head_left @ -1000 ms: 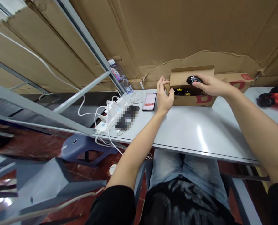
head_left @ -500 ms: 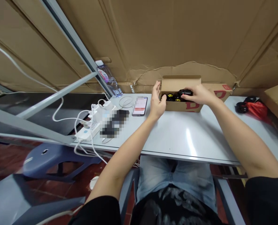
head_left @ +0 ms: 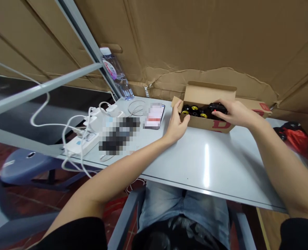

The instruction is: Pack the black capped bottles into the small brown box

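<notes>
An open cardboard box point(head_left: 200, 123) with red lettering stands at the back of the table. Inside it sit several black round parts with yellow rings point(head_left: 194, 108), which look like small wheels. My left hand point(head_left: 176, 122) grips the box's left end, thumb at the front edge and fingers around the side by a raised flap. Over the right part of the box, my right hand point(head_left: 233, 111) holds a black object with a small red spot point(head_left: 217, 108) between thumb and fingers. The palm and fingers partly cover it, so its kind cannot be made out.
Left of the box lie a phone point(head_left: 155, 116) and a white power strip point(head_left: 82, 144) with tangled cables. A water bottle point(head_left: 117, 76) leans near the metal frame point(head_left: 78, 31). A red bag point(head_left: 296, 139) with black items lies at the right. Cardboard point(head_left: 195, 41) lines the back.
The camera view has shifted. The box now appears slightly turned, with its left flap showing. My right hand still holds a black object at the box; a red spot on it now shows.
</notes>
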The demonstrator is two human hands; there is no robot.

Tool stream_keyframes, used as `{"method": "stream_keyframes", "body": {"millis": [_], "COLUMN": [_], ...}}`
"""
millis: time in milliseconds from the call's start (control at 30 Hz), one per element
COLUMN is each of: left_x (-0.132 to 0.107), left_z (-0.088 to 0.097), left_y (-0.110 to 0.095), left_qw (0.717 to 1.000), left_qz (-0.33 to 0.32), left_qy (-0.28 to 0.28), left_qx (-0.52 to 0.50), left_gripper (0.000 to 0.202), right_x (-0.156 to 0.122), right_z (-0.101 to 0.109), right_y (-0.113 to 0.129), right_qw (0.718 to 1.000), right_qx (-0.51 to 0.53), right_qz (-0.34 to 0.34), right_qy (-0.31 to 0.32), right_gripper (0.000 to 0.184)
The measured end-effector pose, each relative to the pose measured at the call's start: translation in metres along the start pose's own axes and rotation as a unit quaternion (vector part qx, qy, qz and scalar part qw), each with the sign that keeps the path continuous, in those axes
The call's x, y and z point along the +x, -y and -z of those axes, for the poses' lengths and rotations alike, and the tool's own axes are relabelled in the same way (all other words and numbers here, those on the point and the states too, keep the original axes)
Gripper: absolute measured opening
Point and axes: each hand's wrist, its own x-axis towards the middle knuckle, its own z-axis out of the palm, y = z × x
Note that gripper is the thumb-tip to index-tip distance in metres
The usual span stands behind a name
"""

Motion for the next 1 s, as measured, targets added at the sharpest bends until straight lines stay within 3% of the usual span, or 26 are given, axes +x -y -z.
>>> {"method": "stream_keyframes", "body": {"millis": [200, 400, 633, 1000], "left_x": [-0.024, -0.031, -0.033, -0.030], "left_z": [0.008, 0.019, 0.032, 0.038], "left_y": [-0.024, -0.031, -0.031, -0.027], "left_qw": [0.998, 0.990, 0.988, 0.989], "left_qz": [-0.024, -0.085, -0.084, -0.078], "left_qy": [0.032, 0.051, 0.058, 0.049], "left_qx": [0.048, 0.105, 0.118, 0.117], "left_gripper": [0.078, 0.079, 0.083, 0.084], "right_x": [-0.001, -0.003, -0.003, -0.002], "right_z": [0.016, 0.020, 0.021, 0.011], "right_y": [-0.004, 0.001, 0.006, 0.009], "right_qw": [0.997, 0.998, 0.999, 0.998], "right_qx": [0.001, 0.025, 0.043, 0.019], "right_qz": [0.075, -0.015, -0.027, -0.037], "right_qy": [0.010, 0.061, 0.001, -0.049], "right_gripper": [0.062, 0.063, 0.035, 0.035]}}
